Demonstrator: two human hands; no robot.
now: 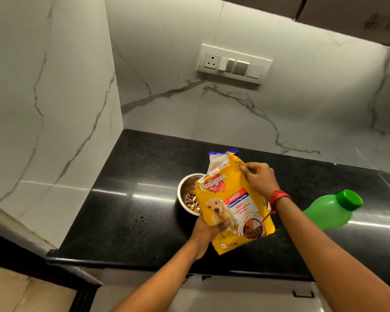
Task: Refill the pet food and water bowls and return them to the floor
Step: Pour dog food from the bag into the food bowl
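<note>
Since this yellow plastic kibble bag (230,206) looks floppy, my left grip (206,230) holds its base, right grip (260,179) pinches the top.

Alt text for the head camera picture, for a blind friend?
A person's left hand grips the lower edge of an opened yellow dog food bag and the right hand pinches its upper side, above a black counter. A steel bowl with some kibble sits behind it, a green bottle to the right.

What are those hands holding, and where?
Both hold the food bag: the left hand grips its lower left edge, the right hand pinches its upper right edge.
</note>
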